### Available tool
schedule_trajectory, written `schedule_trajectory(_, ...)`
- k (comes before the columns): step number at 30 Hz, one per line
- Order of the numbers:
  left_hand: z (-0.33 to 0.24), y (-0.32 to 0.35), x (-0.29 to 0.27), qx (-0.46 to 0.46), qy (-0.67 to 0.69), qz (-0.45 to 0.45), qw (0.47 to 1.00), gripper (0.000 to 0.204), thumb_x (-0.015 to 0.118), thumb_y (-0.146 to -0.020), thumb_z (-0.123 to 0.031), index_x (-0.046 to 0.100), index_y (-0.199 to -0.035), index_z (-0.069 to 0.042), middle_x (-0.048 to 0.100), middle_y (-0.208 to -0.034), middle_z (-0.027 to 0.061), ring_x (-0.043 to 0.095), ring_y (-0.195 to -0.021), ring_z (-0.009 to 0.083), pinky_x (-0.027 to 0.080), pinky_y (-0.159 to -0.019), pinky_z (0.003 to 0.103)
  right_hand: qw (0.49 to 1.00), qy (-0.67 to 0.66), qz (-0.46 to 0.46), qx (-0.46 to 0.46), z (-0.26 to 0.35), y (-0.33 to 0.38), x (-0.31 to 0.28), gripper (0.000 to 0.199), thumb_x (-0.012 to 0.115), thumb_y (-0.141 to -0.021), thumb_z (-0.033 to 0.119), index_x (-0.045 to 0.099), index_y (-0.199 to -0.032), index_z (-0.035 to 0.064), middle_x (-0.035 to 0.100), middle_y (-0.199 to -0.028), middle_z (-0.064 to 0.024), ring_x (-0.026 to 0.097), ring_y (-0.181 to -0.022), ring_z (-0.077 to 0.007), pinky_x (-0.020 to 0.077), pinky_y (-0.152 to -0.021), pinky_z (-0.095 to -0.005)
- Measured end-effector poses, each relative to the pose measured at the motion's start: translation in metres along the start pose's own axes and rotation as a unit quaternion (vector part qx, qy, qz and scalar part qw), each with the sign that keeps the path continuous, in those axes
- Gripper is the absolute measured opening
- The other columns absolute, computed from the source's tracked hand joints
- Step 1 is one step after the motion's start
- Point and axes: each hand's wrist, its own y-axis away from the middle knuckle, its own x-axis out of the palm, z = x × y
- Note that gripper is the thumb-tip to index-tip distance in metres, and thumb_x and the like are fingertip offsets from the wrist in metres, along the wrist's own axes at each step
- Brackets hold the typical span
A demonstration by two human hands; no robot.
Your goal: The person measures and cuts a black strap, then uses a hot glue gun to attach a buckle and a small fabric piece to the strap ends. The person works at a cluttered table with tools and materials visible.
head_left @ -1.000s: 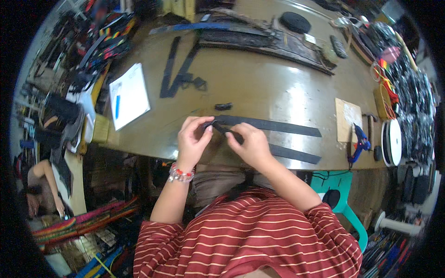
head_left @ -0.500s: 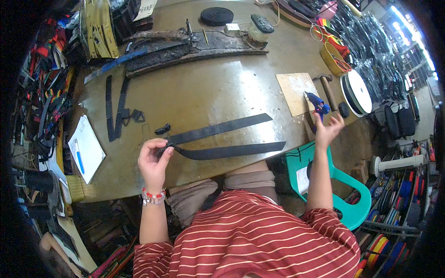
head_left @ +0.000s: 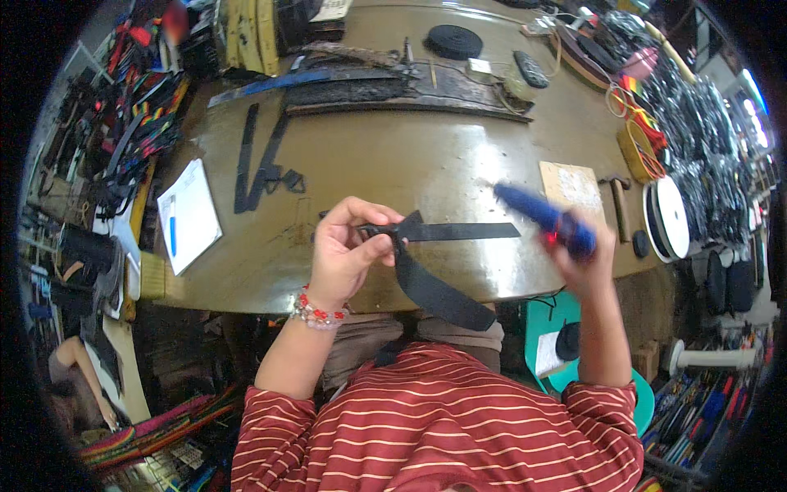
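My left hand (head_left: 348, 246) pinches a black webbing strap (head_left: 459, 231) near one end, lifted over the table's front edge. One tail of the strap reaches right above the tabletop, and the other curls down toward my lap. The part between my fingers is mostly hidden. My right hand (head_left: 584, 258) is closed round the handle of a blue glue gun (head_left: 545, 215), held in the air with its nozzle pointing up and left toward the strap. The gun is smeared by motion, and a red glow shows by my fingers. The gun and strap are apart.
A wooden board (head_left: 574, 187), a hammer (head_left: 616, 209) and a white spool (head_left: 668, 217) lie at the right. Paper with a blue pen (head_left: 173, 234) is at the left, near more black straps (head_left: 261, 164). A dark slab (head_left: 393, 98) and webbing roll (head_left: 453, 41) sit farther back.
My right hand has picked up the glue gun from the wooden board and brought it left. My left hand has raised the strap off the tabletop, and its near tail now hangs down.
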Motion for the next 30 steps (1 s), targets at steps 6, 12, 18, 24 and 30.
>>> schedule_trajectory(6,-0.006,0.002,0.002,-0.023,0.000,0.000,1.000,0.021,0.068,-0.083,-0.004,0.054,-0.098,-0.002,0.063,-0.106,0.0180,0.065,-0.084,0.0151,0.055,-0.064,0.023,0.990,-0.064,-0.038,-0.120,0.043,0.014,0.027,0.036,0.079,-0.062,0.032,0.062,-0.076,0.0028,0.051,-0.068,-0.0088,0.054,-0.061,-0.0233,0.0427,-0.055,-0.0323)
schedule_trajectory(12,-0.006,0.004,0.004,-0.027,-0.003,-0.024,0.999,0.021,0.068,-0.084,-0.004,0.053,-0.099,-0.003,0.063,-0.107,0.0205,0.065,-0.083,0.0141,0.055,-0.066,0.022,0.987,-0.074,-0.043,-0.133,0.045,0.013,0.035,0.038,0.077,-0.065,0.036,0.062,-0.076,0.0024,0.048,-0.069,-0.0100,0.052,-0.063,-0.0241,0.0418,-0.055,-0.0333)
schedule_trajectory(18,-0.003,0.006,0.000,-0.027,-0.005,-0.031,0.999,0.022,0.068,-0.084,-0.006,0.053,-0.099,-0.004,0.063,-0.107,0.0207,0.064,-0.084,0.0140,0.054,-0.066,0.022,0.988,-0.071,-0.048,-0.131,0.046,0.011,0.040,0.036,0.078,-0.066,0.033,0.060,-0.075,0.0029,0.047,-0.069,-0.0099,0.051,-0.061,-0.0241,0.0410,-0.053,-0.0341)
schedule_trajectory(24,0.003,0.008,0.002,-0.033,0.000,-0.058,0.998,0.025,0.071,-0.083,-0.009,0.052,-0.099,-0.004,0.064,-0.105,0.0189,0.065,-0.084,0.0176,0.053,-0.067,0.023,0.996,-0.007,0.055,-0.065,0.037,0.024,0.034,0.027,0.078,-0.065,0.022,0.061,-0.077,0.0043,0.049,-0.074,-0.0119,0.054,-0.064,-0.0291,0.0438,-0.056,-0.0361)
schedule_trajectory(30,0.006,0.003,0.013,-0.014,-0.006,-0.034,0.999,0.023,0.071,-0.082,-0.006,0.053,-0.097,-0.004,0.065,-0.103,0.0177,0.065,-0.088,0.0175,0.054,-0.073,0.025,0.897,0.003,-0.237,0.373,-0.110,0.047,0.022,0.024,0.070,-0.083,0.022,0.066,-0.095,0.0021,0.067,-0.083,-0.0107,0.059,-0.073,-0.0146,0.0473,-0.071,-0.0315)
